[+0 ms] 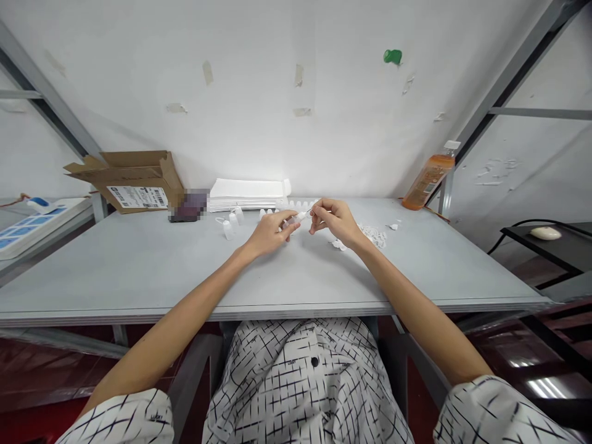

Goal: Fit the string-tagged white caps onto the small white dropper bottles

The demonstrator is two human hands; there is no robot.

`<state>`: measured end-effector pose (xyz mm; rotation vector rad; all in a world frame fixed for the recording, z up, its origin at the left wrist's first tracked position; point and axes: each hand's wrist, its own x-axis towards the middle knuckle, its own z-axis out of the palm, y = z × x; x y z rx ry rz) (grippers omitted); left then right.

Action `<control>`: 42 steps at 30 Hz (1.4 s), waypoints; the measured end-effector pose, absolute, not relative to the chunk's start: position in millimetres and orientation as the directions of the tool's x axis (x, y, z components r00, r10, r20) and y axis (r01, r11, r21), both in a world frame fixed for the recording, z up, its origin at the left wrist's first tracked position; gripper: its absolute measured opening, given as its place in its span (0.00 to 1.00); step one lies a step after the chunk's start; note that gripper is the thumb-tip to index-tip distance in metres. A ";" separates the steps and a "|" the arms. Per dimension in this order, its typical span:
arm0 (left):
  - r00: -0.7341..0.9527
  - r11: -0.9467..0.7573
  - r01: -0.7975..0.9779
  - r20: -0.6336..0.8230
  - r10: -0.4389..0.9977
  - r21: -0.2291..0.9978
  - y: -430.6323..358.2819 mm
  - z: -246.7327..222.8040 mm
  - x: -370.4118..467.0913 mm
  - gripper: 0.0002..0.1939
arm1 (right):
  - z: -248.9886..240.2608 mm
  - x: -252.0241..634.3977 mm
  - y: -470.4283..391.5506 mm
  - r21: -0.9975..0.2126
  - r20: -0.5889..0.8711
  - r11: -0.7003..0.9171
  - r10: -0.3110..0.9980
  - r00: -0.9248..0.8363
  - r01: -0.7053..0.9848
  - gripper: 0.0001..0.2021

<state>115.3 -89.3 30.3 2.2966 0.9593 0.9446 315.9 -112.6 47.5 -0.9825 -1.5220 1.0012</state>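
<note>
My left hand point(274, 232) is closed around a small white bottle point(296, 219), which lies tilted with its tip toward the right. Thumb and fingers pinched, my right hand point(333, 217) is at the bottle's tip; a thin dark piece shows between its fingertips, too small to name. Left of my left hand, several small white bottles point(233, 219) stand on the grey table point(185, 271). Beneath and beside my right hand lie small white pieces point(339, 245) and a pile of white parts point(374, 236).
An open cardboard box point(134, 182), a blurred dark object point(189, 206) and a stack of white sheets point(247, 194) stand along the wall. At the back right, an orange bottle point(428, 180) leans by the frame. One loose white piece point(393, 226) lies right of the pile.
</note>
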 end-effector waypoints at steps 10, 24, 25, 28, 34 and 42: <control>0.509 -0.700 0.480 0.482 0.713 0.529 -81.3 23.4 110.5 0.21 | 48.4 321.6 -112.9 -0.938 0.270 0.304 0.942 -0.198 0.164 0.10; 0.562 -0.742 0.553 0.488 0.668 0.379 -82.0 23.9 107.0 0.18 | 47.9 325.1 -112.9 -0.910 0.249 0.328 0.922 -0.296 0.255 0.11; 0.562 -0.740 0.555 0.484 0.671 0.380 -82.0 23.7 106.6 0.18 | 47.4 325.4 -112.4 -0.904 0.252 0.335 0.919 -0.304 0.264 0.11; 0.563 -0.737 0.557 0.479 0.673 0.382 -80.8 22.9 105.4 0.18 | 45.0 325.6 -110.9 -0.894 0.259 0.354 0.909 -0.328 0.275 0.11; 0.558 -0.753 0.536 0.510 0.655 0.381 -80.5 21.8 108.9 0.17 | 42.6 324.7 -110.0 -0.877 0.295 0.386 0.902 -0.315 0.286 0.13; 0.518 -0.748 0.528 0.545 0.659 0.402 -83.5 20.1 115.1 0.17 | 40.6 324.8 -108.1 -0.864 0.334 0.418 0.893 -0.301 0.281 0.16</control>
